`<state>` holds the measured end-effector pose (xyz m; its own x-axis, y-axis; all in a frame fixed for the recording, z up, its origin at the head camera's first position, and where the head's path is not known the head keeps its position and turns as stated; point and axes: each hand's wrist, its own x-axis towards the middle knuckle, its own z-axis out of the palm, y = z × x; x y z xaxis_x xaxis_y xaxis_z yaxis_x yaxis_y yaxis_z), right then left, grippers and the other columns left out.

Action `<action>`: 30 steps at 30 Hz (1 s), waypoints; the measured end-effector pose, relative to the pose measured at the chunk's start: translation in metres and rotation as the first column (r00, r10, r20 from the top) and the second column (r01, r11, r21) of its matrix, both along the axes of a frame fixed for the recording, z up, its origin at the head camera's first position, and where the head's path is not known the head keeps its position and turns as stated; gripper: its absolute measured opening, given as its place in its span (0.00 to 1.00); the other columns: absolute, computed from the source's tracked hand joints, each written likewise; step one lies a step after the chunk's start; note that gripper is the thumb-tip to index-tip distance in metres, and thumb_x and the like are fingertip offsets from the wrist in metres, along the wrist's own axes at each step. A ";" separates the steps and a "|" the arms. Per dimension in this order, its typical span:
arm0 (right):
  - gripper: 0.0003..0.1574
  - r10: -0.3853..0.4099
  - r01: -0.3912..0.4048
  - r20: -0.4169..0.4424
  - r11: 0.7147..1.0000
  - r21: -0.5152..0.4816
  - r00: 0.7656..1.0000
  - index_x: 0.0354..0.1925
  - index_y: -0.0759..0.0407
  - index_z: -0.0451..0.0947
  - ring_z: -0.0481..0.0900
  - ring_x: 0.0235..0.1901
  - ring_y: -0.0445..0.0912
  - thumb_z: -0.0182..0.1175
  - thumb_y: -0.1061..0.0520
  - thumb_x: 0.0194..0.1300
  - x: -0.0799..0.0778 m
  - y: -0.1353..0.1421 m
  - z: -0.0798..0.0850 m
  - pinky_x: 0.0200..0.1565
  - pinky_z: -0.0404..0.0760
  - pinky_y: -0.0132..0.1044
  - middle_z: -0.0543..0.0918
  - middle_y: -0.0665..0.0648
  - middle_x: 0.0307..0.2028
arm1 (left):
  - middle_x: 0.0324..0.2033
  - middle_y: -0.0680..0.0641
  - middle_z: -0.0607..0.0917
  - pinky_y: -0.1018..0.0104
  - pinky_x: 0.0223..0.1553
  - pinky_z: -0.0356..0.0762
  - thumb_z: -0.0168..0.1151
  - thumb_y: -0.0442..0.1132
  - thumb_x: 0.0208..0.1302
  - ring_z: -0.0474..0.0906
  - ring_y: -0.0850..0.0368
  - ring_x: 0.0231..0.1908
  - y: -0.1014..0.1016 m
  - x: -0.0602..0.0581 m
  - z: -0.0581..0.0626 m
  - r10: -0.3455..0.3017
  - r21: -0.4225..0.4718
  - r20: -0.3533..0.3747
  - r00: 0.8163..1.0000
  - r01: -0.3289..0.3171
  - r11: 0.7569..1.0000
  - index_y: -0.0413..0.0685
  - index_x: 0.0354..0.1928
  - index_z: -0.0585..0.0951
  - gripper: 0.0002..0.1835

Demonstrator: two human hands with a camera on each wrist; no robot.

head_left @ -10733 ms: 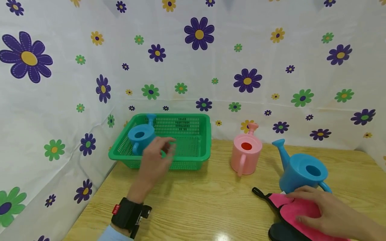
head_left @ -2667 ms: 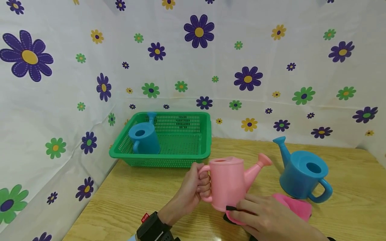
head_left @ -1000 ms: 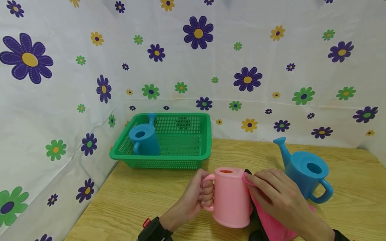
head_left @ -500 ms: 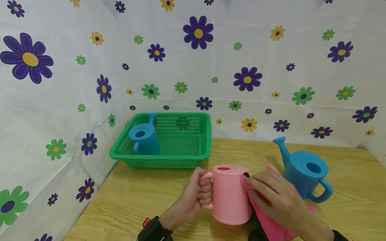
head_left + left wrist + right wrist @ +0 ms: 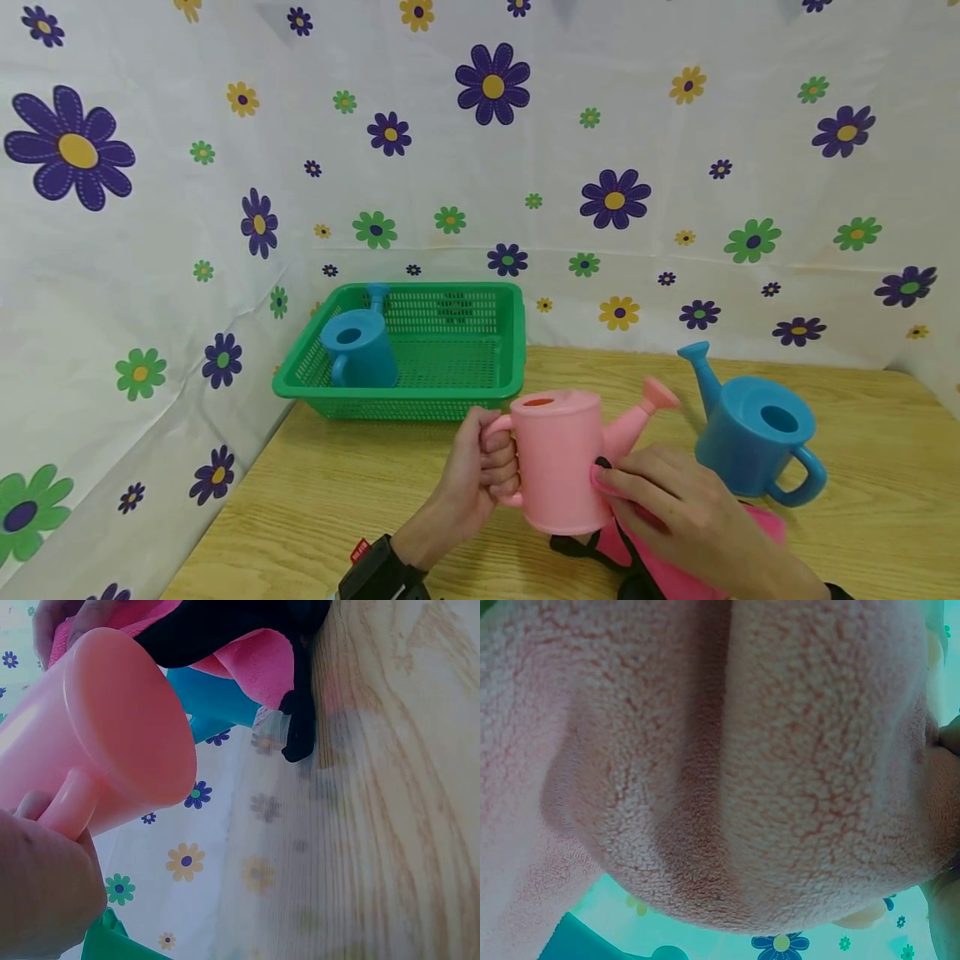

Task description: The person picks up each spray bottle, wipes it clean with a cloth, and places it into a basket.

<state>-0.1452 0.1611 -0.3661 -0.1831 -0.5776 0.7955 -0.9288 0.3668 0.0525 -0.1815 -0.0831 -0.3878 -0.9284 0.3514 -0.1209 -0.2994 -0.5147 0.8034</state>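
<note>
My left hand (image 5: 468,479) grips the handle of a pink watering can (image 5: 558,467), its fingers curled round it. The can hangs above the table, spout pointing right. My right hand (image 5: 686,521) holds a pink cloth with black edging (image 5: 671,571) against the can's right side, just below the spout; part of the cloth drapes down. In the left wrist view the can's base (image 5: 139,712) faces the camera, with the cloth (image 5: 262,667) behind it. Fuzzy folds of the cloth (image 5: 817,750) fill most of the right wrist view and hide most of the hand.
A green basket (image 5: 405,392) at the back left contains one blue watering can (image 5: 363,346). Another blue watering can (image 5: 750,433) stands on the wooden table (image 5: 877,500) at the right, close behind my right hand. A flowered sheet (image 5: 525,167) hangs behind.
The pink can, standing on the table in the oldest frame, is now held up. Over the last half second it rose slightly and turned, bringing its spout into view; the cloth shifted lower on it.
</note>
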 end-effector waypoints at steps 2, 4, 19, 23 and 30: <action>0.24 0.011 -0.011 0.006 1.000 0.003 1.000 0.42 0.62 0.86 0.81 0.34 0.44 0.50 0.47 0.74 0.001 0.000 -0.001 0.31 0.86 0.41 0.85 0.53 0.34 | 0.08 0.58 0.53 0.72 0.13 0.45 0.37 0.43 0.69 0.47 0.66 0.08 -0.001 -0.001 0.000 0.005 0.018 -0.011 1.000 -0.005 1.000 0.55 0.13 0.52 0.23; 0.24 0.020 -0.020 0.008 1.000 0.009 1.000 0.41 0.61 0.86 0.80 0.33 0.44 0.49 0.47 0.74 0.001 0.000 -0.002 0.31 0.86 0.40 0.85 0.52 0.34 | 0.08 0.58 0.53 0.71 0.13 0.43 0.36 0.43 0.69 0.47 0.66 0.08 -0.002 -0.001 0.000 0.010 0.037 -0.020 1.000 -0.009 0.999 0.55 0.13 0.52 0.23; 0.22 0.059 -0.061 0.071 0.998 0.022 0.996 0.41 0.60 0.85 0.79 0.31 0.41 0.51 0.47 0.73 0.000 0.002 -0.007 0.30 0.85 0.36 0.84 0.51 0.33 | 0.09 0.56 0.52 0.68 0.13 0.41 0.36 0.43 0.70 0.45 0.62 0.09 -0.011 -0.005 0.007 0.061 0.110 -0.091 0.994 -0.050 0.993 0.54 0.14 0.53 0.22; 0.23 0.051 -0.053 0.074 0.998 0.028 0.996 0.41 0.60 0.85 0.79 0.32 0.41 0.51 0.46 0.73 0.000 0.003 -0.009 0.30 0.85 0.37 0.85 0.50 0.33 | 0.10 0.56 0.51 0.68 0.13 0.40 0.36 0.43 0.70 0.45 0.62 0.09 -0.011 -0.004 0.006 0.064 0.114 -0.085 0.994 -0.054 0.992 0.54 0.14 0.53 0.22; 0.23 0.046 -0.048 0.077 0.998 0.027 0.996 0.41 0.59 0.85 0.79 0.32 0.41 0.51 0.46 0.72 -0.003 0.005 -0.012 0.30 0.85 0.37 0.85 0.50 0.34 | 0.09 0.55 0.52 0.68 0.12 0.41 0.35 0.42 0.71 0.45 0.62 0.09 -0.011 -0.004 0.005 0.057 0.117 -0.088 0.995 -0.047 0.992 0.54 0.14 0.54 0.23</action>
